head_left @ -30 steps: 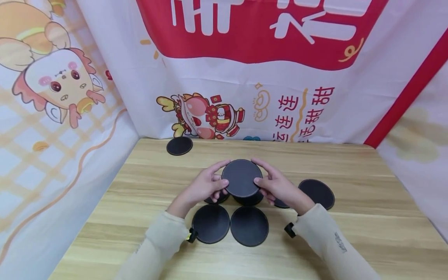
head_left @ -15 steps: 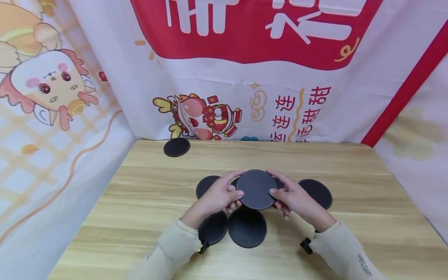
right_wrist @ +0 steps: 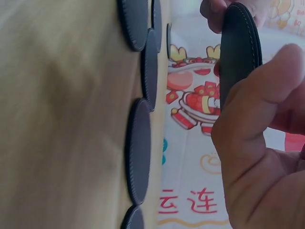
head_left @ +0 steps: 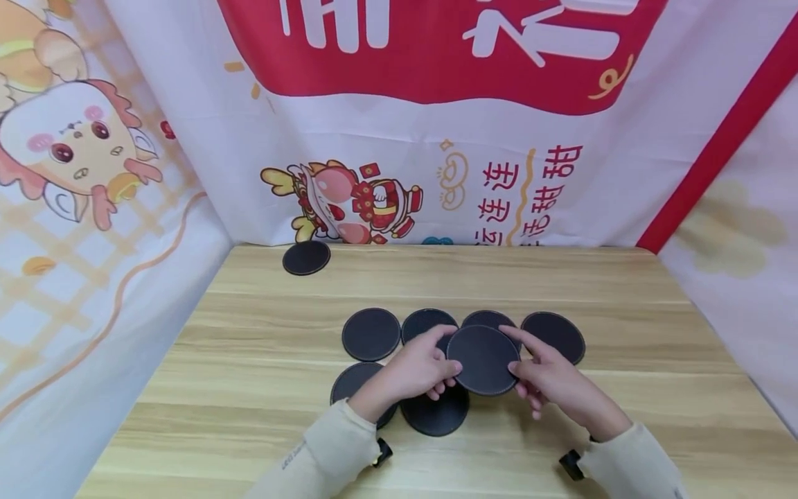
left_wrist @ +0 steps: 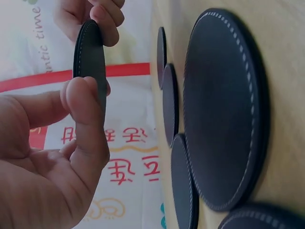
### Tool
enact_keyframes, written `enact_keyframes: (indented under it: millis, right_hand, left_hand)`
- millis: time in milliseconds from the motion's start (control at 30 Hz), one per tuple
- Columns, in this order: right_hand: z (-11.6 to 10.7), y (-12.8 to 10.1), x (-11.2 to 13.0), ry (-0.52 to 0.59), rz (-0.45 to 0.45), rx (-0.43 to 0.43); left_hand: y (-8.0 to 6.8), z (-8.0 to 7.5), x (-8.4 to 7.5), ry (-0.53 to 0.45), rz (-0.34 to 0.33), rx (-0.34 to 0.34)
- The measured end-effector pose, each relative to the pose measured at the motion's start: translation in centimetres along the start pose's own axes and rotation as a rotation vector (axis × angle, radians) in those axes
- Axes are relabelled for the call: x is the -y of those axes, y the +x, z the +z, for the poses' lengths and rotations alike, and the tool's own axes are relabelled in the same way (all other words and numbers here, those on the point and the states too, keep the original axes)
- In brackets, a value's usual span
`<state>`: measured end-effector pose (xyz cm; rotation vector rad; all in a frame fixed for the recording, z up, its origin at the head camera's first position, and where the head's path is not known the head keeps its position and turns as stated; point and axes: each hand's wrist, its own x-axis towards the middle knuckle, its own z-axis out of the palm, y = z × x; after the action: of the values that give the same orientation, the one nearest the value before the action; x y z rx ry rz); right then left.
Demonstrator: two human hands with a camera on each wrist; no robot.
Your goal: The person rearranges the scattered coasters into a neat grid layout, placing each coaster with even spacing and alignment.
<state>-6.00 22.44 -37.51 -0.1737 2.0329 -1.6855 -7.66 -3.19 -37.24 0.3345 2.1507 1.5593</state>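
Observation:
Between my two hands is a round black coaster (head_left: 483,360) with a stitched rim, raised off the table. My left hand (head_left: 420,367) pinches its left edge with thumb and fingers. On the opposite edge my right hand (head_left: 551,378) grips it the same way. Both wrist views show the coaster (left_wrist: 90,57) edge-on, apart from the coasters lying on the wood. Below it in the head view, a front coaster (head_left: 436,414) is partly covered by my left hand, and a back-row coaster (head_left: 489,320) is partly hidden behind the held one.
A row of flat black coasters runs across the table (head_left: 249,388), from the left one (head_left: 371,335) to the right one (head_left: 553,337). Another front coaster (head_left: 355,381) lies under my left forearm. One coaster (head_left: 306,258) sits alone near the back-left edge, by the printed curtain (head_left: 399,125).
Both hands have carried the held coaster rightward and nearer to me, from over the second back-row coaster to the front of the third. The coasters on the table lie as before.

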Motion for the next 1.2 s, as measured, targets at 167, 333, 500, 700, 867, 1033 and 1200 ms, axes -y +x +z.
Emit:
enact_keyframes:
  millis: [167, 333, 500, 700, 867, 1033, 1200]
  right_hand:
    - [0.0, -0.6, -1.8, 0.037, 0.003, 0.018]
    - [0.1, -1.0, -3.2, 0.047, -0.016, 0.035]
    - [-0.1, -1.0, -3.9, 0.031, -0.008, 0.017]
    - [-0.4, -1.3, -4.4, 0.003, 0.034, 0.023]
    - [-0.3, -1.5, -4.9, -0.092, 0.058, 0.062]
    - [-0.4, -1.5, -5.0, -0.12, 0.091, 0.046]
    - [-0.4, -1.4, -5.1, -0.162, 0.131, 0.008]
  left_hand:
    - [-0.2, 1.1, 0.5, 0.064, -0.03, 0.032]
    - [0.0, 2.0, 1.2, 0.123, -0.034, 0.032]
    - [0.4, 2.7, 1.6, 0.189, -0.023, 0.006]
    - [0.7, 3.6, 2.1, 0.225, -0.008, 0.021]
    - [1.2, 4.1, 2.7, 0.41, 0.021, 0.042]
    - [1.4, 4.3, 2.8, 0.487, 0.014, 0.028]
    - [1.4, 4.7, 3.0, 0.444, -0.029, 0.04]
